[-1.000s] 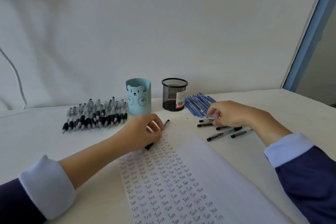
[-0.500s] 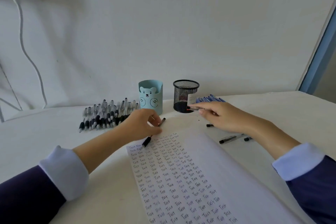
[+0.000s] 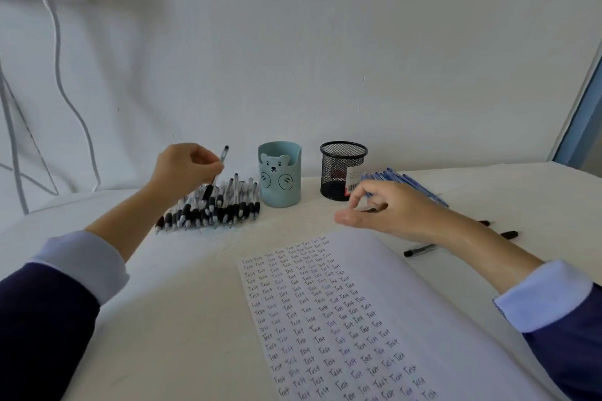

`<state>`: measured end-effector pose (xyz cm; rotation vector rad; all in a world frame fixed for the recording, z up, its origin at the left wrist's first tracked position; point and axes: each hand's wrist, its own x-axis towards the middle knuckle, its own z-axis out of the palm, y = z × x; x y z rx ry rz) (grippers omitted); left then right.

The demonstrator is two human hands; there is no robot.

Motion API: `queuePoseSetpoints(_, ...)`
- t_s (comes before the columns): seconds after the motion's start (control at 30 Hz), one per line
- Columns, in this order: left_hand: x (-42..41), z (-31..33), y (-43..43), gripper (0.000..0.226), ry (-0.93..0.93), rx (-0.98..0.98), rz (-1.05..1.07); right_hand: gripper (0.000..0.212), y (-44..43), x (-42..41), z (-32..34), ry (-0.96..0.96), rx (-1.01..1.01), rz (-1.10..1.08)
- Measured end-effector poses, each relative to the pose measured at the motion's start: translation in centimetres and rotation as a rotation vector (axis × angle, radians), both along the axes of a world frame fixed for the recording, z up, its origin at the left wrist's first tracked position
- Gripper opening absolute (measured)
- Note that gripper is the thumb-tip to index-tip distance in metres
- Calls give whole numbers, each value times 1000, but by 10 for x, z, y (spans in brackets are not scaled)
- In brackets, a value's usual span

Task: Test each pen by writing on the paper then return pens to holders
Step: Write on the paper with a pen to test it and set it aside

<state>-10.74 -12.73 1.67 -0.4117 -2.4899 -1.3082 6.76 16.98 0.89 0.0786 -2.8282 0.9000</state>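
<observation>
A black pen (image 3: pixel 215 172) is pinched between the thumb and curled fingers of the left hand (image 3: pixel 184 169) and is held tilted, its cap end toward 1 o'clock, in the air above a pile of black pens (image 3: pixel 211 207). That pile is spread on the table (image 3: pixel 169 319) at 11 o'clock from the paper (image 3: pixel 325 319). A second pen (image 3: pixel 373 209), blurred and mostly hidden, is pinched between the thumb and bent fingers of the right hand (image 3: pixel 387 210), which is raised just past the paper's far edge at 12 o'clock. The left part of the paper is filled with rows of the handwritten word "Test"; the right part is left blank. A pale blue bear holder (image 3: pixel 280 179) is stood upright at 12 o'clock from the paper, with a black mesh holder (image 3: pixel 342 169) just beside it toward 3 o'clock; no pens are seen standing above either rim. A heap of blue pens (image 3: pixel 407 182) is laid behind the right hand, at 1 o'clock from the paper. Three loose black pens (image 3: pixel 420 250) are scattered at 2 o'clock, partly hidden by the right forearm. Both forearms are bared above rolled pale cuffs and dark sleeves (image 3: pixel 42 319). A white cable (image 3: pixel 65 91) is hung against the wall (image 3: pixel 293 42) at 10 o'clock.
</observation>
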Motion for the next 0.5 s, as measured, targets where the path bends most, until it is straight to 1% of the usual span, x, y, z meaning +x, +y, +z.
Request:
queuePoseSetpoints(0.03, -5, -4, -4, 9, 2, -74, 39, 50, 0, 0, 0, 16, -61, 42)
queuePoseSetpoints(0.13, -17, -16, -10, 9, 4, -263, 85, 30, -5, -2, -1, 116, -180, 77)
queuePoseSetpoints(0.2, -20, -22, -10, 8, 6, -342, 75, 43, -11, -7, -2, 158, -407, 29)
queuePoseSetpoints(0.27, -20, -25, -8, 9, 42, -374, 67, 53, -14, -9, -2, 86, -634, 30)
queuePoseSetpoints(0.3, -18, -25, -5, 11, 80, -379, 61, 55, -14, -8, -2, 27, -687, 31)
queuePoseSetpoints(0.33, -16, -24, -2, 12, 127, -371, 47, 53, -15, -7, -3, -28, -712, 20)
queuePoseSetpoints(0.4, -8, -20, 8, 12, 257, -313, -17, 40, -17, -5, -6, -91, -733, -5)
queuePoseSetpoints(0.5, 14, -10, 31, 8, 571, -284, -167, 28, -21, -7, -14, -165, -778, 35)
